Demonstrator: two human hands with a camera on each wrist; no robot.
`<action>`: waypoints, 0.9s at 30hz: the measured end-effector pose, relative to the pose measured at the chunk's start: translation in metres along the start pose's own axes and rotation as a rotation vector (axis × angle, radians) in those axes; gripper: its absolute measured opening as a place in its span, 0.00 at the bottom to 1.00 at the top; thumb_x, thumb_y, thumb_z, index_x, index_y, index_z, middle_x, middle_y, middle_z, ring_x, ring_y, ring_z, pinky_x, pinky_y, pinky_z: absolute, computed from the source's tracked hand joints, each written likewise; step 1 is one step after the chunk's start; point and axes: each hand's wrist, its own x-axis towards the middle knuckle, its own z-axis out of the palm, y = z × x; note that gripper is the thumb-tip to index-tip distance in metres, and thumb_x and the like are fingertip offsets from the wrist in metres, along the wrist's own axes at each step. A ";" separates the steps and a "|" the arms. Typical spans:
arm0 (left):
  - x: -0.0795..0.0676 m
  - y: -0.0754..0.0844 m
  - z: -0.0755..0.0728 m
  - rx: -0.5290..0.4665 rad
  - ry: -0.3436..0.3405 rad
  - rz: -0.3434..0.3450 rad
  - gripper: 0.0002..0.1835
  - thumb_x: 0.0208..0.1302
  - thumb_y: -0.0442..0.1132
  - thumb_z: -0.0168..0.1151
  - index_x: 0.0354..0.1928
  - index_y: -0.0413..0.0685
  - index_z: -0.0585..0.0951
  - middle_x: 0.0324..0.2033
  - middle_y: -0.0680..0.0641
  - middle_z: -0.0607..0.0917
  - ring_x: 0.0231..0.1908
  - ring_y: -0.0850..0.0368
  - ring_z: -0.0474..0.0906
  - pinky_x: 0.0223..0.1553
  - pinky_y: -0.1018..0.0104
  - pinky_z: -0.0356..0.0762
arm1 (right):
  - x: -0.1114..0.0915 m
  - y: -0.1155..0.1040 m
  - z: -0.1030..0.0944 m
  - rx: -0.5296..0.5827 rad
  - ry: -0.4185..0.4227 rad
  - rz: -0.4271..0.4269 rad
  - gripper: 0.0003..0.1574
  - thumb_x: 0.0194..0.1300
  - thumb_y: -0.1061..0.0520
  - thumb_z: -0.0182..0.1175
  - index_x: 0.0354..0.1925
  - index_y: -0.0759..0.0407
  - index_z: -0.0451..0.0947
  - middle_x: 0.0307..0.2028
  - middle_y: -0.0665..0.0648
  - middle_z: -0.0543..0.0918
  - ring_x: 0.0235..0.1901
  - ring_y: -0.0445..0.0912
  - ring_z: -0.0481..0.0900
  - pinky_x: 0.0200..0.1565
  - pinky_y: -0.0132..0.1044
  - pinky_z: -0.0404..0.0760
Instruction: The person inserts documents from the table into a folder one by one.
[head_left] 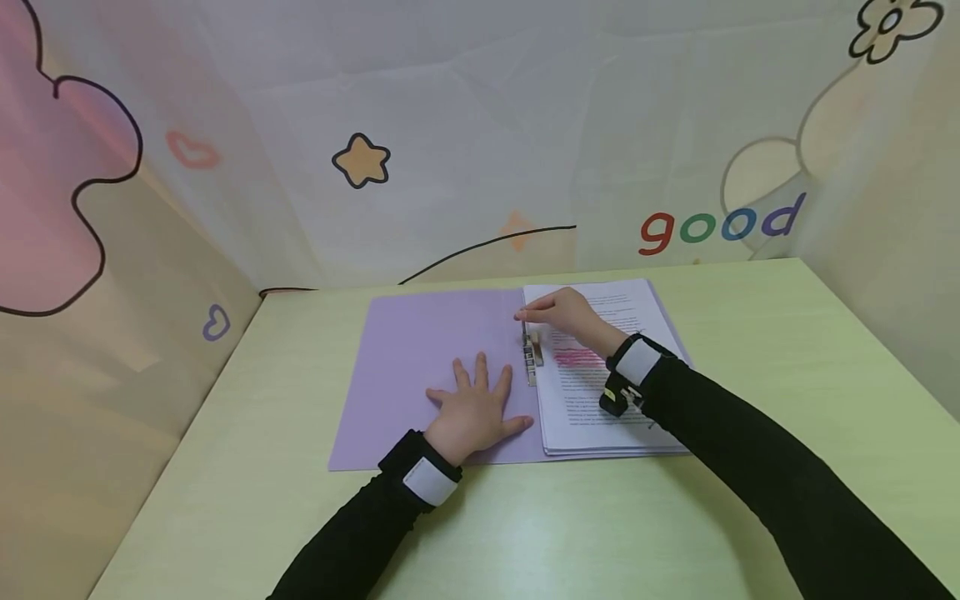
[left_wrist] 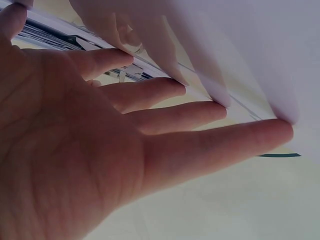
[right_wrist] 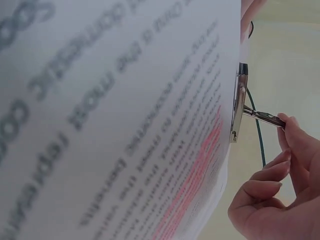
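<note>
A purple folder (head_left: 420, 358) lies spread open on the table, with a stack of printed sheets (head_left: 596, 404) on its right side. The top sheet has a patch of pink marking (head_left: 576, 358) over some lines. A metal clip (head_left: 529, 360) sits along the fold at the sheets' left edge. My right hand (head_left: 567, 315) pinches the end of the clip's raised lever (right_wrist: 269, 118) between thumb and forefinger; the other fingers curl loosely. My left hand (head_left: 474, 417), palm down with fingers spread, rests on the folder's left cover.
The pale yellow-green table (head_left: 772, 358) extends around the folder. Behind it hangs a light backdrop (head_left: 480, 125) printed with a star, flowers and the word "good". Another printed panel (head_left: 172, 358) stands along the left side.
</note>
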 end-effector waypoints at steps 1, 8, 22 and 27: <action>0.000 0.000 0.000 0.000 -0.001 0.000 0.46 0.59 0.75 0.42 0.74 0.58 0.55 0.71 0.36 0.52 0.66 0.26 0.49 0.43 0.23 0.61 | -0.001 0.000 0.000 0.002 0.002 -0.004 0.21 0.60 0.45 0.64 0.45 0.56 0.85 0.51 0.56 0.82 0.61 0.53 0.69 0.60 0.49 0.63; 0.001 0.000 0.001 0.006 -0.003 0.000 0.46 0.58 0.75 0.42 0.74 0.58 0.56 0.71 0.36 0.53 0.66 0.26 0.50 0.42 0.24 0.62 | -0.006 0.003 0.002 -0.010 0.007 -0.059 0.20 0.60 0.45 0.64 0.44 0.55 0.86 0.46 0.54 0.84 0.56 0.51 0.73 0.56 0.45 0.68; 0.002 0.000 0.002 0.011 -0.002 0.003 0.47 0.59 0.76 0.41 0.74 0.58 0.55 0.71 0.35 0.52 0.66 0.25 0.49 0.42 0.24 0.63 | -0.019 0.005 0.002 -0.096 0.013 -0.139 0.18 0.60 0.45 0.64 0.44 0.53 0.86 0.45 0.54 0.85 0.52 0.50 0.75 0.50 0.44 0.69; 0.002 0.000 0.002 -0.003 -0.002 0.007 0.47 0.59 0.75 0.42 0.74 0.58 0.55 0.71 0.35 0.52 0.66 0.25 0.49 0.41 0.23 0.62 | -0.025 0.005 0.003 -0.133 0.021 -0.170 0.16 0.60 0.48 0.65 0.44 0.54 0.86 0.43 0.54 0.85 0.47 0.49 0.75 0.45 0.41 0.68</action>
